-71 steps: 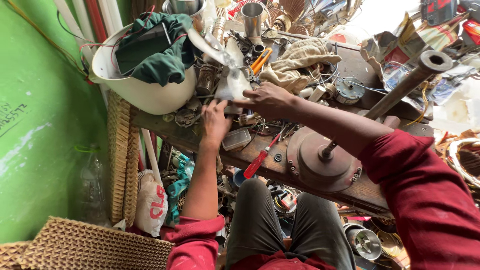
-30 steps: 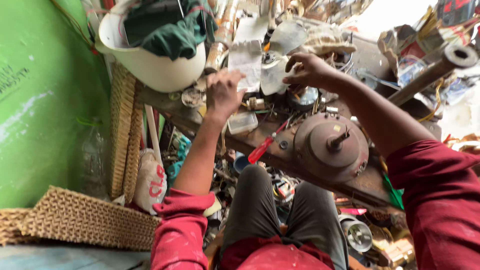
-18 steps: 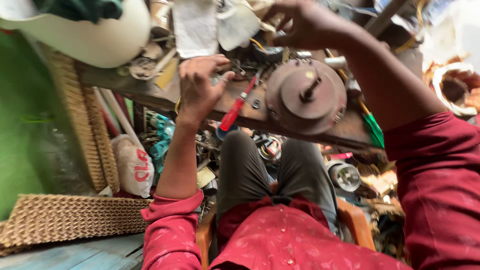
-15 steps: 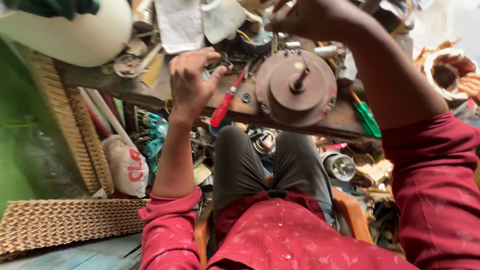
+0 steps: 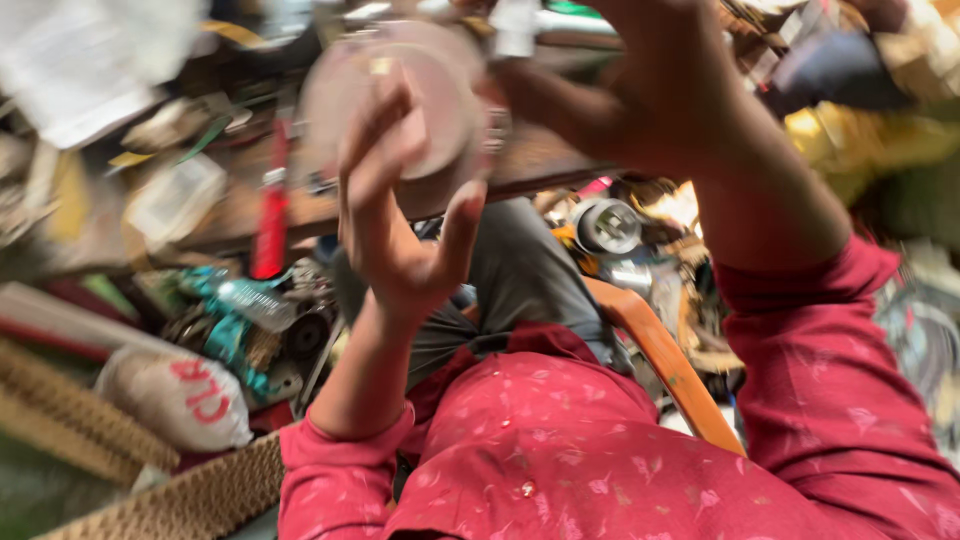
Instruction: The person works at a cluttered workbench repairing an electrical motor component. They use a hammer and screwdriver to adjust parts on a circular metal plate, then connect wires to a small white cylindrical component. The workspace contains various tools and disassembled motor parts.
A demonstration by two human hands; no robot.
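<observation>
1. Metal disc (image 5: pixel 425 105), round and pale-brown, sat on the cluttered wooden counter (image 5: pixel 560 165) in the head view, motion-blurred. It was the thing nearest both hands, at the counter's near edge, above the person's lap.
2. Left hand (image 5: pixel 400 210) was raised in front of the disc, palm toward the camera, fingers (image 5: pixel 375 130) spread wide and slightly curled. It held nothing. Whether the fingertips touched the disc was not clear through the blur.
3. Right hand (image 5: pixel 650 70) was up near the top edge, partly cut off, knuckles bent. Couldn't tell if it gripped anything; a small pale object (image 5: pixel 515 25) sat just beside it, too blurred to identify.
4. Red-handled screwdriver (image 5: pixel 270 215) lay on the counter left of the disc, apart from both hands.
5. Judgement: step looked like repositioning or reaching at the disc, not a settled grip. A sound next move would need the left hand to seat on the disc rim and the right hand's hold confirmed first.
6. Below the counter: white sack with red markings (image 5: pixel 180 395), plastic bottle (image 5: pixel 255 300), orange chair arm (image 5: pixel 665 360).
</observation>
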